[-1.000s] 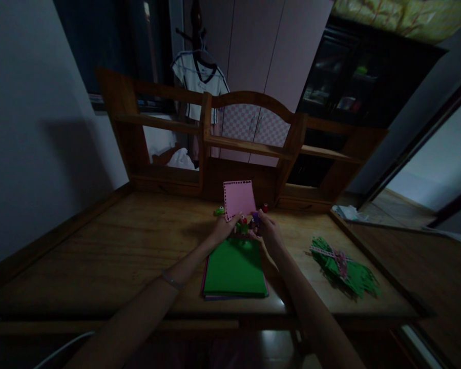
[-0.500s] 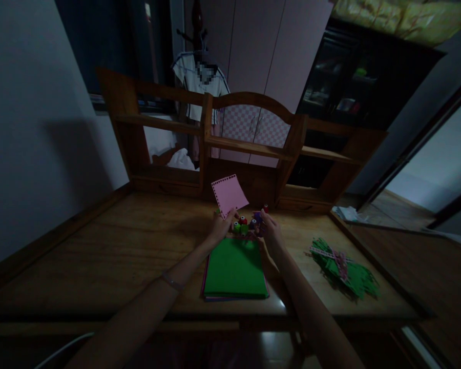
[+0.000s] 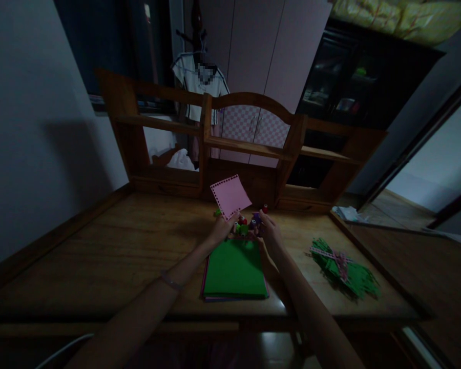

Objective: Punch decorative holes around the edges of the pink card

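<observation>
Desk (image 3: pixel 138 246): right hand (image 3: pixel 272 233) at indistinct purple piece (image 3: pixel 256 217)

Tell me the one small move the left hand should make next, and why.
Probably have the left hand lift the thin pink paper square with dark-dotted edges slightly away from the small, shiny green and red trinkets. Its lower edge appears close to them, and the right hand is at the small purple trinket beside them.

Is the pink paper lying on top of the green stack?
No, the left hand holds the pink paper up, beyond the green stack.
</observation>
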{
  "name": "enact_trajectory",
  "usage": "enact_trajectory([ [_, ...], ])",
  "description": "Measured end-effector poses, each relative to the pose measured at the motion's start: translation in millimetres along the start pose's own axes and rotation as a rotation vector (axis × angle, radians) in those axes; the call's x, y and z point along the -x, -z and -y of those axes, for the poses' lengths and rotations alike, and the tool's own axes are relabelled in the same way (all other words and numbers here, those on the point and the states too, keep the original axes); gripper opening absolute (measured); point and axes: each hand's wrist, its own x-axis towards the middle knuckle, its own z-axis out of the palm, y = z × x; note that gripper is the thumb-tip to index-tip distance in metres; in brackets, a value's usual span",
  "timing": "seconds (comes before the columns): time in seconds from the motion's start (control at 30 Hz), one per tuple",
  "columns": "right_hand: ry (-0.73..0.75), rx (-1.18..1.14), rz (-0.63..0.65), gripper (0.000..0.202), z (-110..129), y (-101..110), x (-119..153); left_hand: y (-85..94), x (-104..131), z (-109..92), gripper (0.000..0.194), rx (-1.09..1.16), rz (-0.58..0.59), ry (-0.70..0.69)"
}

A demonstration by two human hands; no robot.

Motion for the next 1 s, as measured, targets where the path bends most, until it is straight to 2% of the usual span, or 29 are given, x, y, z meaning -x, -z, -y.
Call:
enact_trajectory([
  [0.2,-0.003,-0.003,0.018,0.042,3.0,-1.4,2.5,-0.6,-0.6,4.1,0.035,0.036,0.012,-0.032],
  [0.33,0.003,0.004,0.000,0.041,3.4,-2.4,2.2,-1.0,0.0,4.9,0.036,0.039,0.021,0.007],
  [0.5,-0.027,0.036,-0.018,0.041,0.2,-1.2,-0.1,-2.5,1.4,3.2,0.036,0.059,0.108,0.058],
  [0.73,-0.001,0.052,0.010,0.041,1.6,-0.6,2.1,-4.6,2.0,-3.3,0.028,0.100,0.147,0.058],
  [0.87,-0.039,0.063,0.023,0.041,1.9,-1.7,4.3,-4.6,2.7,-4.5,0.027,0.115,0.143,0.102],
  [1.0,-0.009,0.040,0.023,0.039,1.6,-2.9,3.9,-4.9,2.7,-4.9,0.027,0.141,0.128,0.129],
])
